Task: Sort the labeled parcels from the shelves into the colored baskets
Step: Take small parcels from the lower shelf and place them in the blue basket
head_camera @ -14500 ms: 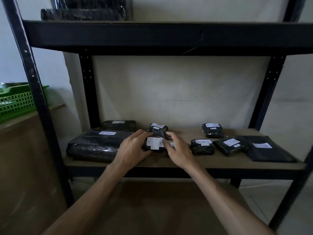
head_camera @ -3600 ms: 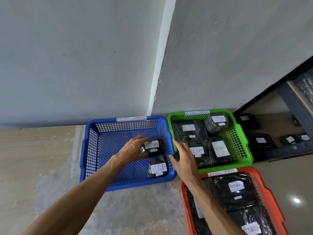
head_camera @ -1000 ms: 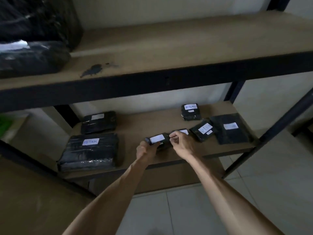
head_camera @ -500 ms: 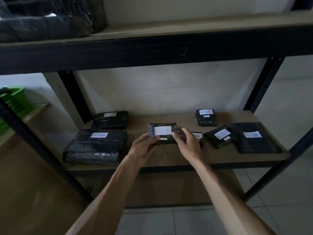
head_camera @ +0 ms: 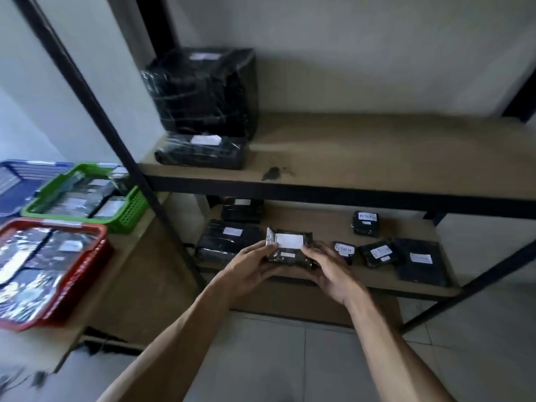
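A small black parcel (head_camera: 290, 248) with a white label is held up in front of the lower shelf (head_camera: 327, 230), gripped by my left hand (head_camera: 249, 264) on its left side and my right hand (head_camera: 329, 266) on its right. Several other labelled black parcels lie on that shelf: a large one (head_camera: 226, 240) at the left, small ones (head_camera: 366, 223) and a flat one (head_camera: 420, 261) at the right. At the left stand a red basket (head_camera: 78, 274), a green basket (head_camera: 127, 211) and a blue basket (head_camera: 17, 181). The red and green hold parcels.
The upper shelf (head_camera: 362, 152) carries a big wrapped black box (head_camera: 203, 91) on top of a flat parcel (head_camera: 200, 152). A black shelf post (head_camera: 107, 132) slants between the baskets and the shelves. Tiled floor (head_camera: 290, 361) lies below my arms.
Both hands have lifted the small parcel off the lower shelf and drawn it toward me. My view has swung left and upward, bringing the baskets and the upper shelf's top into sight.
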A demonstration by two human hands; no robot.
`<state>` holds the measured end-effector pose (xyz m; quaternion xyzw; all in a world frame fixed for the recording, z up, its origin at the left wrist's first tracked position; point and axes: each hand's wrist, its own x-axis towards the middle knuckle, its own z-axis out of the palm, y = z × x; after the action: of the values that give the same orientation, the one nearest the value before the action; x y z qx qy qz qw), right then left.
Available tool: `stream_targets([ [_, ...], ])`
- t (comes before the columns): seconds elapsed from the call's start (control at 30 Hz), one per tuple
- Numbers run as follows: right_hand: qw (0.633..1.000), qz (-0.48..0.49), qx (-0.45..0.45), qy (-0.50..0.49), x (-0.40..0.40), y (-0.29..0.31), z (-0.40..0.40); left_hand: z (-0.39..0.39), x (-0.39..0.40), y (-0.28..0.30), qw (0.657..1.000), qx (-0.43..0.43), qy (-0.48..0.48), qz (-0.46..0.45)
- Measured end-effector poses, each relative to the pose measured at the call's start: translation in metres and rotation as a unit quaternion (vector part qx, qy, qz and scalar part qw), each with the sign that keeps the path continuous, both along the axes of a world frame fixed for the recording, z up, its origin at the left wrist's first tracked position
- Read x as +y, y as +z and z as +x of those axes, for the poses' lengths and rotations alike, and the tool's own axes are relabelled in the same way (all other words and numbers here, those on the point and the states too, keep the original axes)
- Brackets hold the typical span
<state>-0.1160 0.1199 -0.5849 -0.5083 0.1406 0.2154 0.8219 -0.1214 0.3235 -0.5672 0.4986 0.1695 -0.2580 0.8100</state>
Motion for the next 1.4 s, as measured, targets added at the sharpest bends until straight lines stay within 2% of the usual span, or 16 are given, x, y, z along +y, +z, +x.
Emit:
stream_targets([
  [0.2, 0.996, 0.029, 0.046, 0.076, 0.035, 0.088, -0.042, -0.061, 0.04, 0.084, 0.998, 0.029, 0.034, 0.04],
  [0.43, 0.992, 0.043, 0.032, 0.113, 0.105, 0.145, -0.061, -0.095, 0.109, 0.143, 0.996, -0.014, 0.076, 0.043],
  [0.67, 0.991, 0.062, 0.002, 0.115, 0.209, 0.17, -0.067, -0.111, 0.209, 0.165, 0.993, -0.047, 0.11, 0.016],
  [1.07, 0.994, 0.051, -0.047, 0.083, 0.465, 0.211, -0.075, -0.12, 0.46, 0.203, 0.984, -0.128, 0.123, 0.015],
  [1.23, 0.994, 0.014, -0.072, 0.081, 0.56, 0.216, -0.05, -0.104, 0.548, 0.205, 0.976, -0.147, 0.158, 0.025],
  [1.4, 0.992, -0.039, -0.088, 0.081, 0.644, 0.202, -0.002, -0.059, 0.63, 0.195, 0.973, -0.117, 0.186, 0.077],
])
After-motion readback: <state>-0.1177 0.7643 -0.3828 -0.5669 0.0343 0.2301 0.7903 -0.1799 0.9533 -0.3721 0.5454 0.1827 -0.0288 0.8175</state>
